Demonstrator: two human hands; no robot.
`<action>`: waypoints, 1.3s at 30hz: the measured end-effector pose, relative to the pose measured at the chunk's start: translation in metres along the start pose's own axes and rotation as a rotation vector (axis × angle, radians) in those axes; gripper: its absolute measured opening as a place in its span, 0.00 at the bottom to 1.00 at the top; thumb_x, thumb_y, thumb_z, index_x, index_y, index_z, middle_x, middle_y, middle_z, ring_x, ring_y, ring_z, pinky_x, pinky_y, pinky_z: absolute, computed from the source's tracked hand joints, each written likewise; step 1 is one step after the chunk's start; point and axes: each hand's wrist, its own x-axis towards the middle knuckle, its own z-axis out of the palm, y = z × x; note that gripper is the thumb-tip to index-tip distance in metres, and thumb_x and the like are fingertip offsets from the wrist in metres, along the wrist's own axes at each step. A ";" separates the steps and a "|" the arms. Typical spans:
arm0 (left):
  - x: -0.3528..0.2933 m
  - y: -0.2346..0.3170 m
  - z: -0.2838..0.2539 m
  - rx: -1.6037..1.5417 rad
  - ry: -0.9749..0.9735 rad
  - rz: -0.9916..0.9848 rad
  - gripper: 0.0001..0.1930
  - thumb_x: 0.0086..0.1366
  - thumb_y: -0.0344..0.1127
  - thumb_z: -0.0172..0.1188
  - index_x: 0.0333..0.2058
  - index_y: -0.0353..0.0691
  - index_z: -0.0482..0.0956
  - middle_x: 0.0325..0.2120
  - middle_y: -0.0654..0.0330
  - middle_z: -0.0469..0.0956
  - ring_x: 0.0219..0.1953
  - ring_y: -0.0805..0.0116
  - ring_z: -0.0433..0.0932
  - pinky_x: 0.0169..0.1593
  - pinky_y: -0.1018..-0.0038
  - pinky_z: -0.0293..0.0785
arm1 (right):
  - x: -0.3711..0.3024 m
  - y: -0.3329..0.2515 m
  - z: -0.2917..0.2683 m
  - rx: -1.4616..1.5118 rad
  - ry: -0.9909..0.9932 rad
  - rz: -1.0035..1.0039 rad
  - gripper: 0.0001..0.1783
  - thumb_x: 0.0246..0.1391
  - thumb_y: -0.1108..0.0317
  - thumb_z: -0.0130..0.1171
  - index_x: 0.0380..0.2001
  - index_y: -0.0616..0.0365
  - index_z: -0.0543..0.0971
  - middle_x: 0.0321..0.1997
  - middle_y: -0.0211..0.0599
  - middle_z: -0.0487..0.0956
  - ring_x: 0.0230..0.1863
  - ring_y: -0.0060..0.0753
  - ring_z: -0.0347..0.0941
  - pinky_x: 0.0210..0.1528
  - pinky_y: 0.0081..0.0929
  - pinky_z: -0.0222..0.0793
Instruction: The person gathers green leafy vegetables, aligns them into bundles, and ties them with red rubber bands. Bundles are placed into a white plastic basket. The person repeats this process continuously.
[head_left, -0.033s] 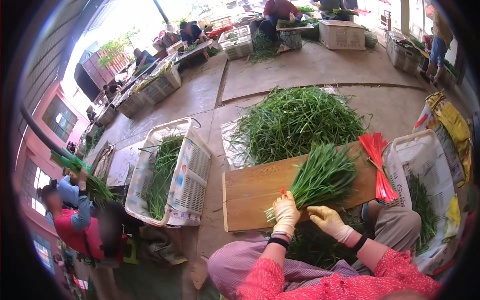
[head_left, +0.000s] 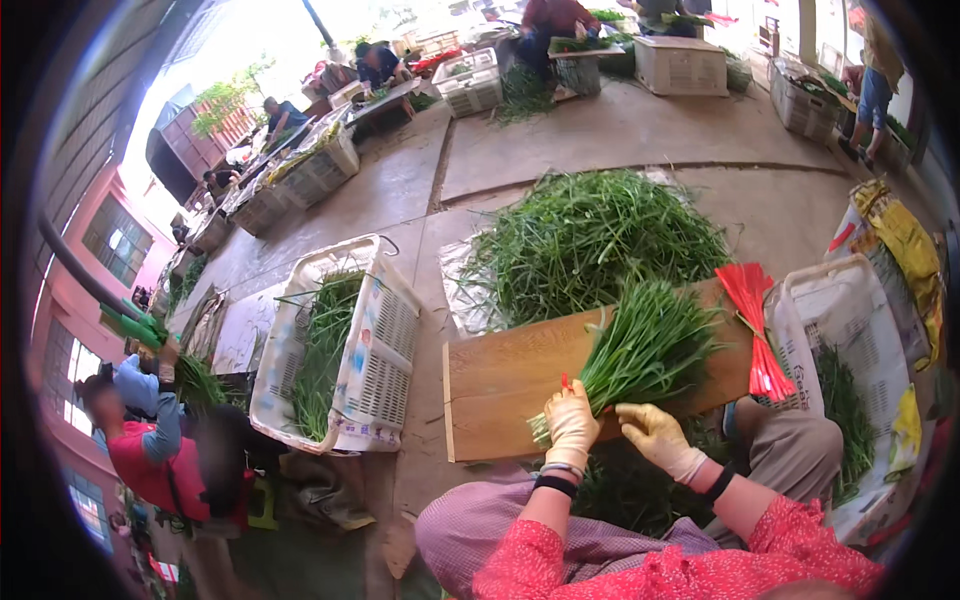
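Note:
A bunch of garlic chives [head_left: 655, 345] lies across a wooden board [head_left: 515, 365], its leaves fanned toward the upper right and its pale cut ends toward me. My left hand [head_left: 572, 425], in a pale glove, is closed around the stalks near those ends. A bit of red strip shows at its fingers. Just right of the stalks is my right hand [head_left: 657, 438], also gloved, thumb and bent fingers apart, with nothing visible in it. Red tie strips [head_left: 757, 325] lie in a bundle at the board's right end.
Beyond the board rises a large heap of loose greens [head_left: 605, 240]. White crates with greens stand to the left [head_left: 385, 350] and right [head_left: 845, 310]. A seated co-worker [head_left: 165, 450] handles greens at far left; other people work along the back.
The bunch and its leaf tips shift very slightly. My right hand's fingers have moved a little; my left hand keeps its grip.

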 end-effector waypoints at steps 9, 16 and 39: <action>0.003 0.000 0.004 -0.011 -0.053 -0.015 0.36 0.45 0.49 0.76 0.50 0.39 0.73 0.43 0.52 0.80 0.45 0.53 0.80 0.49 0.59 0.76 | 0.041 -0.020 0.009 -0.347 0.065 -0.304 0.18 0.49 0.72 0.64 0.46 0.50 0.81 0.37 0.36 0.81 0.38 0.44 0.79 0.40 0.36 0.76; 0.012 -0.014 0.019 0.012 -0.135 -0.039 0.35 0.46 0.48 0.75 0.50 0.40 0.72 0.43 0.53 0.80 0.49 0.53 0.79 0.50 0.60 0.76 | 0.038 -0.010 0.016 -0.259 -0.020 -0.275 0.02 0.53 0.66 0.65 0.32 0.48 0.84 0.33 0.31 0.80 0.36 0.41 0.79 0.39 0.32 0.76; 0.003 -0.001 0.021 0.105 -0.134 0.054 0.33 0.60 0.45 0.62 0.61 0.39 0.65 0.51 0.50 0.77 0.48 0.53 0.79 0.50 0.54 0.74 | 0.044 -0.018 0.005 -0.125 -0.011 -0.292 0.09 0.48 0.72 0.64 0.35 0.50 0.83 0.34 0.35 0.82 0.37 0.41 0.81 0.40 0.31 0.77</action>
